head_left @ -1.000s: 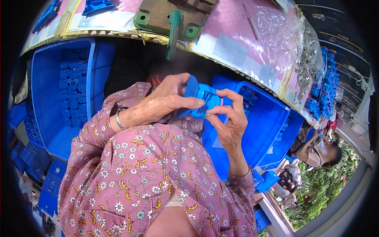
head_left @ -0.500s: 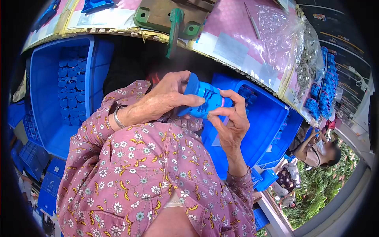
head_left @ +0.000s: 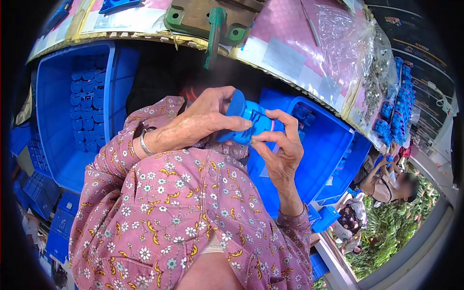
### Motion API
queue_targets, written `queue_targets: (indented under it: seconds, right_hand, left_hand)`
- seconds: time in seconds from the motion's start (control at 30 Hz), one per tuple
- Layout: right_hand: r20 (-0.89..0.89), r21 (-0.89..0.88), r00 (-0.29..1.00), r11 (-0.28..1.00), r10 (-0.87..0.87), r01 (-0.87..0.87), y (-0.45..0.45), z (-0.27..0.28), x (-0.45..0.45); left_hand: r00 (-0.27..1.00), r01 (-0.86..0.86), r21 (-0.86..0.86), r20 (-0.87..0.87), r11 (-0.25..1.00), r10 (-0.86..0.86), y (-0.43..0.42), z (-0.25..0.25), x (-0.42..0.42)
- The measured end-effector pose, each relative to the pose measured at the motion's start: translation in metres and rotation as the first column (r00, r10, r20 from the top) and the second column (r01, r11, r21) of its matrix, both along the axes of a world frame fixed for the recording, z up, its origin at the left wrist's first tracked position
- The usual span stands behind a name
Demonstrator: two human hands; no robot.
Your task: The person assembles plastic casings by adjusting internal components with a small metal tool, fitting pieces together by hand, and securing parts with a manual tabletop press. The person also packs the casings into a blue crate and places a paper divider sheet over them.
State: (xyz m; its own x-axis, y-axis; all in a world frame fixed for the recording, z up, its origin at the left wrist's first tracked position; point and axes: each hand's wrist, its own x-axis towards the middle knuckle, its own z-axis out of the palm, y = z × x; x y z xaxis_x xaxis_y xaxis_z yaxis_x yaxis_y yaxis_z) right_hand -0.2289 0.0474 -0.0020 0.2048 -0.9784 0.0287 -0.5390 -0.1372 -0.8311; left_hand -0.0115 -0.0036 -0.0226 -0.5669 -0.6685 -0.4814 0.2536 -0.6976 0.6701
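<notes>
A blue plastic part with a wide flat rim at one end, a slotted side and a thin pink edge is held between both hands, in front of the chest. My left hand is closed round the rim end, its thumb lying along the slotted side. From the other side, my right hand pinches the pink-edged end between thumb and fingers. The part is tilted, and its underside is hidden by the fingers.
Left stands a blue crate with stacked blue parts. Another blue crate sits beside my right hand. Above is the worktable with a green metal fixture and clear plastic bag. A co-worker is at right.
The right hand's fingers have shifted very slightly on the part. The left hand keeps its hold, and the part stays in nearly the same place.
</notes>
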Motion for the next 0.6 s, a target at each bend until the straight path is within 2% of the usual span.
queue_targets:
  seconds: [0.6]
  right_hand:
    - [-0.217, -0.009, 0.972, 0.995, 0.093, -0.097, 0.0, 0.019, -0.001]
  left_hand:
    - [0.999, 0.036, -0.013, 0.024, 0.999, -0.036, 0.002, 0.003, 0.0]
